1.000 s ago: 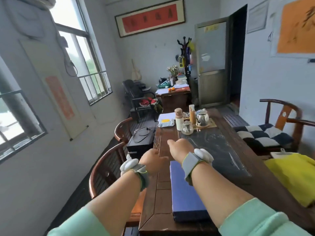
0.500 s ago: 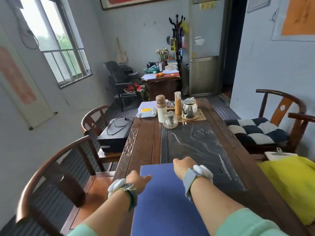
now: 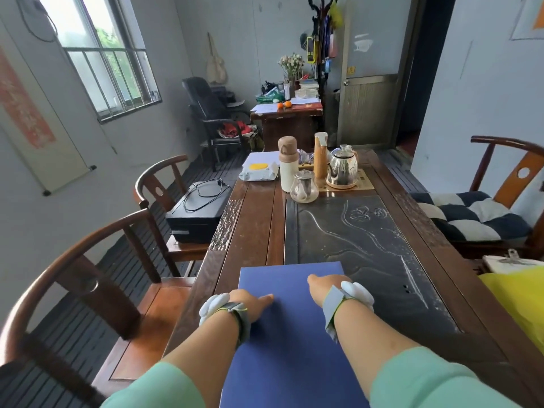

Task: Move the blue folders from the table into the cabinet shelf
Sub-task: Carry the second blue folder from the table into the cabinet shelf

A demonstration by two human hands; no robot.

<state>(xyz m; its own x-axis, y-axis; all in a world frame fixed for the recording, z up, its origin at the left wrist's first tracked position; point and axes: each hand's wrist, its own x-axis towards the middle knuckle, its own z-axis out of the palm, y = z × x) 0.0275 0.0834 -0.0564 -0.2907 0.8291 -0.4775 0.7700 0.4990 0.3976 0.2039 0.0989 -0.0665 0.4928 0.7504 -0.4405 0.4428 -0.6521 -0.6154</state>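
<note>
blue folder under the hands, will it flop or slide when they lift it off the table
The blue folder lies flat with straight edges and square corners, so it probably stays fairly stiff. Its cover looks smooth on the polished table, so it may slide when pushed. Both the left hand and right hand rest on top, which suggests its breadth needs two hands.

A blue folder (image 3: 290,334) lies flat and closed on the near end of the wooden counter (image 3: 253,231), its plain matte cover facing up (whether more folders sit beneath cannot be told), its far right corner overlapping the counter's dark inlaid panel.
</note>
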